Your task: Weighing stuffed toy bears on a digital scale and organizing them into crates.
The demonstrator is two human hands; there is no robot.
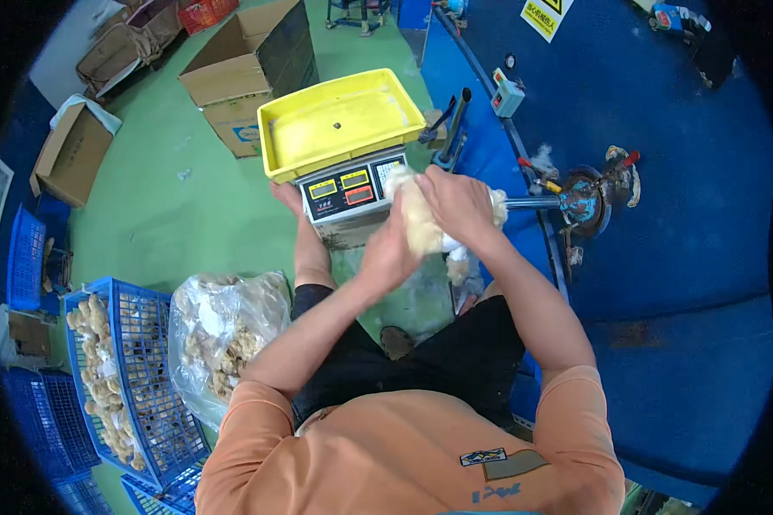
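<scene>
A cream, fluffy plush toy piece [423,225] with white patches is at the end of a metal tube [532,202] that sticks out from a blue machine. My left hand [388,251] grips its near left side. Over its top and right side, my right hand [457,204] is closed, close to the tube. A smaller fluffy part [459,268] hangs below. My palms and fingers hide part of the plush, and whether the tube's tip is inside it cannot be seen.
Ahead stands a digital scale [339,196] bearing a yellow tray [288,159] with a small dark object in it. A clear bag of plush pieces [223,330] and a blue crate [159,369] are at left. Cardboard boxes [232,86] stand behind. The blue machine wall [670,232] bounds the right.
</scene>
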